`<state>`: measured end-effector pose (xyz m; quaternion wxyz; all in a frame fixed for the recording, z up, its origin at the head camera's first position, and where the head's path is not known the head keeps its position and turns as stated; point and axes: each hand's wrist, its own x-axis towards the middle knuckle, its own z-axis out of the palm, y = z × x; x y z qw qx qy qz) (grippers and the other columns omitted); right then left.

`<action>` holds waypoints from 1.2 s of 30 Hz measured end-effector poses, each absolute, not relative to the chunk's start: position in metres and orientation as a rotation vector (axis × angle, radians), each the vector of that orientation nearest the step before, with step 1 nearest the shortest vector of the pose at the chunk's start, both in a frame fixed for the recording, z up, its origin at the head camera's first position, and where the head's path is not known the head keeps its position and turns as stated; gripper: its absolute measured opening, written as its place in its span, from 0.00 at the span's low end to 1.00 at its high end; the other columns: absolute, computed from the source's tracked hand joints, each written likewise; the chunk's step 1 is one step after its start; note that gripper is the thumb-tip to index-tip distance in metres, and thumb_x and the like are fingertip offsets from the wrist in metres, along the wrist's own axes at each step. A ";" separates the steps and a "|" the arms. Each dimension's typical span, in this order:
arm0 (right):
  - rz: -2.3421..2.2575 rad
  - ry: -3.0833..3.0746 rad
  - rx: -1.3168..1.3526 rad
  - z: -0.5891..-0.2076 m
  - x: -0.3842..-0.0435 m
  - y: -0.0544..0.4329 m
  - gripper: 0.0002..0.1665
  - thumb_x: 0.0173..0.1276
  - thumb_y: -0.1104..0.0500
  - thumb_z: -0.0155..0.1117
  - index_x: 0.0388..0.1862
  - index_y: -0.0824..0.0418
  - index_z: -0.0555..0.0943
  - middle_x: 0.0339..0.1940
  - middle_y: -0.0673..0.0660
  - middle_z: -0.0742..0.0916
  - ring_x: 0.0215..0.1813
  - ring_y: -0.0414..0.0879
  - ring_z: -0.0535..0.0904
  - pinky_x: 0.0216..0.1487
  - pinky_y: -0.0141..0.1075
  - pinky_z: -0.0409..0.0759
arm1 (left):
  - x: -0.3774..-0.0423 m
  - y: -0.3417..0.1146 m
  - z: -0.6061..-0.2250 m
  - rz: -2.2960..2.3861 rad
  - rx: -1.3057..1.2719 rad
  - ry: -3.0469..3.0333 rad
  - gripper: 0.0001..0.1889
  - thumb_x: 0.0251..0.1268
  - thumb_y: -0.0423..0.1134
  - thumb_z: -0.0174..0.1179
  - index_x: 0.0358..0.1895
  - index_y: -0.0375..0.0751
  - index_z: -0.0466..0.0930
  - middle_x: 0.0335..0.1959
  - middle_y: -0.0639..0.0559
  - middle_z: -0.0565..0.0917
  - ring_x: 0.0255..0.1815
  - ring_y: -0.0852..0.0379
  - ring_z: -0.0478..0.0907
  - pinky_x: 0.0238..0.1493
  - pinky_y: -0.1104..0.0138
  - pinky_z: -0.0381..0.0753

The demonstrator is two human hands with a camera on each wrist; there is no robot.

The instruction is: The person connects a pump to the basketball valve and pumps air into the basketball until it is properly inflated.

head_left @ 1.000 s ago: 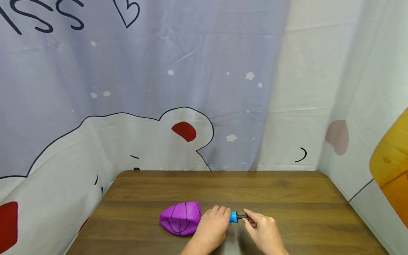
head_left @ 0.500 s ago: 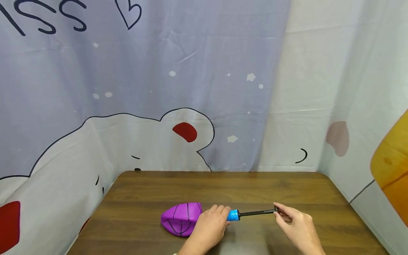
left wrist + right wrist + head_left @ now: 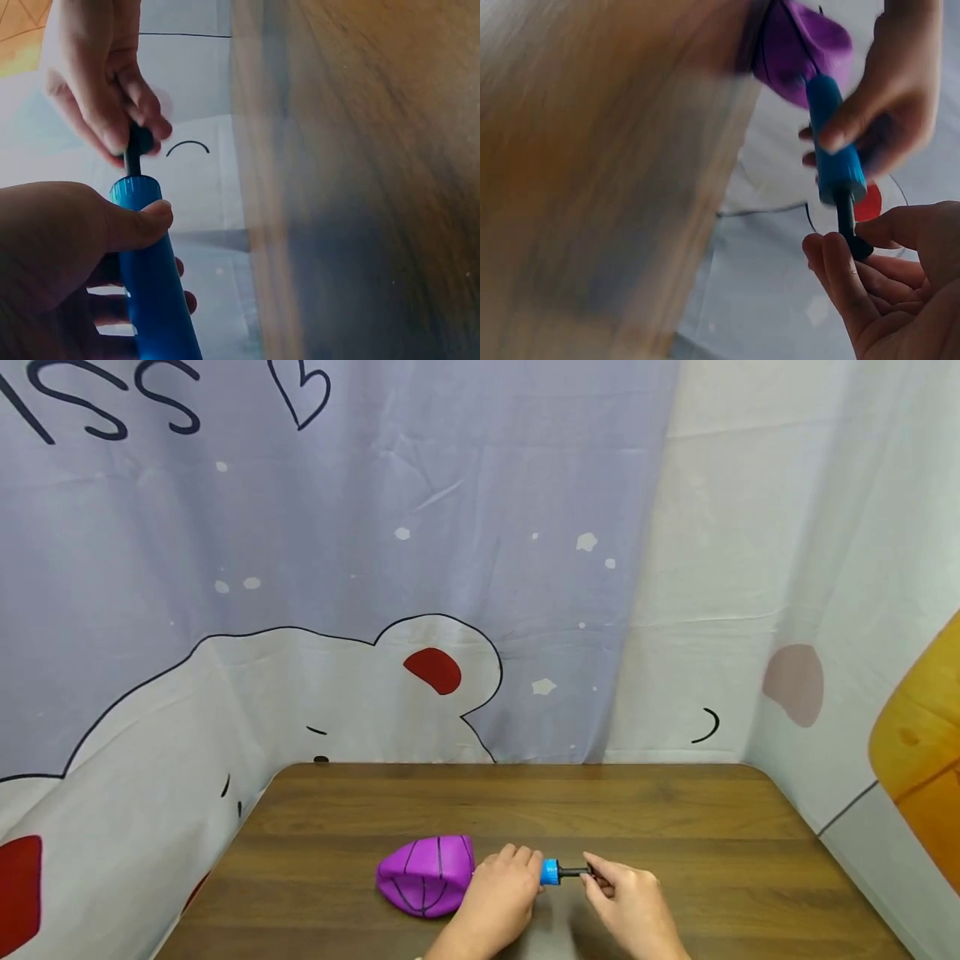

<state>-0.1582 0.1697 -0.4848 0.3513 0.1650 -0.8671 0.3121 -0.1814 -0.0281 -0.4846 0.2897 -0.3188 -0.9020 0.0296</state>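
Note:
A blue hand pump (image 3: 154, 277) with a black plunger rod lies level above the table. My left hand (image 3: 498, 893) grips its barrel, thumb along the side near the ribbed cap. My right hand (image 3: 630, 897) pinches the black knob (image 3: 860, 247) at the rod's end between thumb and fingers. A short stretch of rod shows between cap and knob. The pump's far end meets a purple ball (image 3: 425, 877) with black lines, which is slack and dented and sits left of my left hand. In the right wrist view the ball (image 3: 810, 52) is at the top.
The brown wooden table (image 3: 337, 802) stretches out under both hands. Behind it and at both sides hangs a printed cloth (image 3: 555, 610) in pale blue and white, coming down to the table's edges.
My right hand drew the plunger rod far out to the right, then pushed it back left, so most of it is inside the barrel again. The left hand and ball stayed nearly still.

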 end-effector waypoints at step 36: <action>0.705 -2.163 0.472 -0.487 -0.162 0.164 0.20 0.44 0.74 0.79 0.39 0.67 0.90 0.26 0.54 0.90 0.22 0.29 0.81 0.23 0.18 0.76 | -0.184 -0.031 -0.483 0.027 -0.862 -2.422 0.21 0.57 0.51 0.73 0.49 0.43 0.85 0.38 0.56 0.85 0.36 0.60 0.80 0.34 0.71 0.82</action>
